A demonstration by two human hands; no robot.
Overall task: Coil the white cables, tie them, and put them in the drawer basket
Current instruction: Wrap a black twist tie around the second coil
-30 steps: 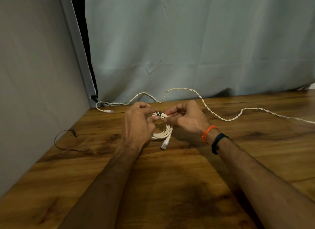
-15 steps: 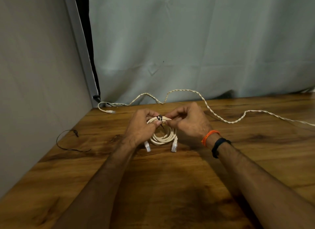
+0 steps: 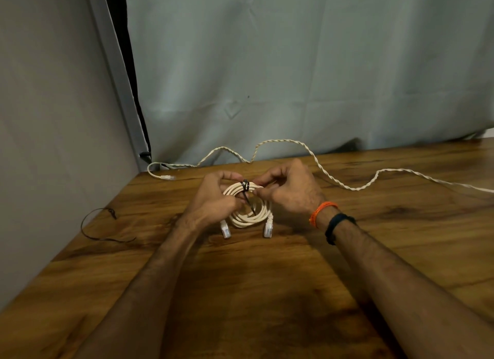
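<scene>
The wooden table (image 3: 267, 291) carries everything shown. Along its far edge an uncoiled twisted white cable (image 3: 347, 187) wanders from the far left corner towards the right edge; it awaits its own coiling. Near the left edge lies a spare black tie (image 3: 107, 238).

Towards the far edge, well inside the left corner, the coiled white cable (image 3: 250, 214) is gripped on both sides, its lower loops and two clear plugs (image 3: 268, 229) on the wood. The left hand (image 3: 213, 202) is curled round the coil's left side, and the right hand (image 3: 291, 192) pinches the upper right strands. The hands are close together but not touching. A black tie on the coil (image 3: 245, 185) wraps the top of the bundle between them, its loose tail hanging across the opening.

The step in hand appears to be fastening this tie. To do it well, the left hand should keep the loops stacked flat while the right draws the tail snug and twists it close to the bundle, so no turn slips free. The drawer basket is not in view.

Compared with half a second before, the coil, plugs and both grips lie much as they did, and the wandering cable and spare tie are unmoved.
</scene>
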